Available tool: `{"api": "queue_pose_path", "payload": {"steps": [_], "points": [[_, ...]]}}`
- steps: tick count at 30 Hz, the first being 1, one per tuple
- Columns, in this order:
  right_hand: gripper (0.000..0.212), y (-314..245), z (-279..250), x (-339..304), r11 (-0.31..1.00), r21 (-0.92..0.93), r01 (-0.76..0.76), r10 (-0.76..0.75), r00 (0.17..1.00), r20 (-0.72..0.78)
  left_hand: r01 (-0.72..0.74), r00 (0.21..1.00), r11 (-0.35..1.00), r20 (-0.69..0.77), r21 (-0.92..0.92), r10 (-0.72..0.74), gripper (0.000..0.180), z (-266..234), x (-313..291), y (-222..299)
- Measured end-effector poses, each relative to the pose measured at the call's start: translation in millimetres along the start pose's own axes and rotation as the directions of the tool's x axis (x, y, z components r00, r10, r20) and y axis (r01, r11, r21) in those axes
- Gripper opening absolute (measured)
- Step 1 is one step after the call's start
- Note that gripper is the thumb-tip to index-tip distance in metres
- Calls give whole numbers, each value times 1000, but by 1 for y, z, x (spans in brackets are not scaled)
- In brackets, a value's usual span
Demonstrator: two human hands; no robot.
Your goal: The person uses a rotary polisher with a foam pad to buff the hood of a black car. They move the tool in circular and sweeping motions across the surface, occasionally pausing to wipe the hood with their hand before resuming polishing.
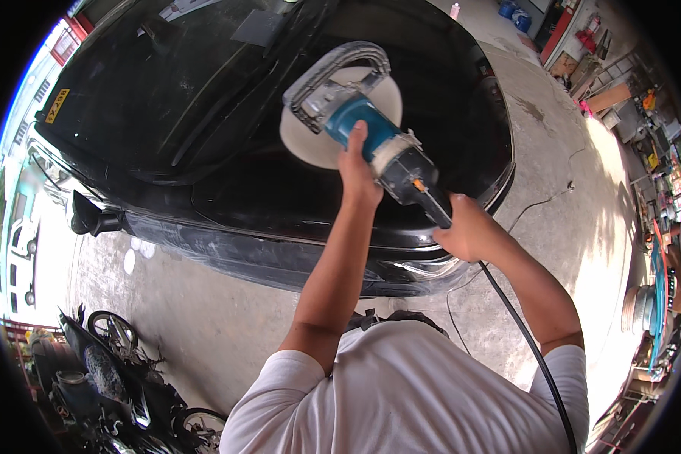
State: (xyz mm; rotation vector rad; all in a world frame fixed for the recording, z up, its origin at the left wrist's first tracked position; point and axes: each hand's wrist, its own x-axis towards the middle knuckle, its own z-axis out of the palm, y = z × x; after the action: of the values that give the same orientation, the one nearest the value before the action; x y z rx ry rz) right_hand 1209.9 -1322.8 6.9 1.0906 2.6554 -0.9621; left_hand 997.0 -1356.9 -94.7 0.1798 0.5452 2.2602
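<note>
Both my hands hold a teal and black car polisher (pixel 352 121) over the hood (pixel 257 178) of a black car. Its round white pad (pixel 303 144) lies against or just above the glossy paint; I cannot tell which. My left hand (pixel 359 172) grips the teal body from below, thumb along its top. Wrapped round the rear handle (pixel 435 206) is my right hand (pixel 469 227). A dusty loop-shaped front handle (pixel 337 64) has no hand on it. From the rear handle a black cord (pixel 526 333) runs down past my right arm.
At lower left a motorcycle (pixel 110 378) is parked on the concrete floor (pixel 219 303). The car's side mirror (pixel 87 214) sticks out at left. A thin cable (pixel 537 203) lies on the floor at right. Cluttered tools and parts (pixel 651 151) line the right side.
</note>
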Motion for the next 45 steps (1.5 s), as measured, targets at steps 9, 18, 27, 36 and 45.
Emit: {"api": "queue_pose_path", "payload": {"steps": [9,18,27,36,45], "points": [[42,30,-18,-19,991,20,-130,131,988,-76,103,994,995,36,17,-104,59,37,3,-50],[39,-57,20,69,997,-39,59,-61,997,-44,-42,995,999,93,7,41,64,-13,45,77],[47,-16,9,16,998,-36,-52,50,996,-77,35,998,998,52,57,-38,62,0,28,9],[38,26,2,-8,995,17,-100,101,989,-104,164,983,985,75,45,-167,65,22,14,-36],[59,-35,36,47,947,169,273,-270,962,-44,92,981,986,155,136,-113,75,-34,31,85]]}}
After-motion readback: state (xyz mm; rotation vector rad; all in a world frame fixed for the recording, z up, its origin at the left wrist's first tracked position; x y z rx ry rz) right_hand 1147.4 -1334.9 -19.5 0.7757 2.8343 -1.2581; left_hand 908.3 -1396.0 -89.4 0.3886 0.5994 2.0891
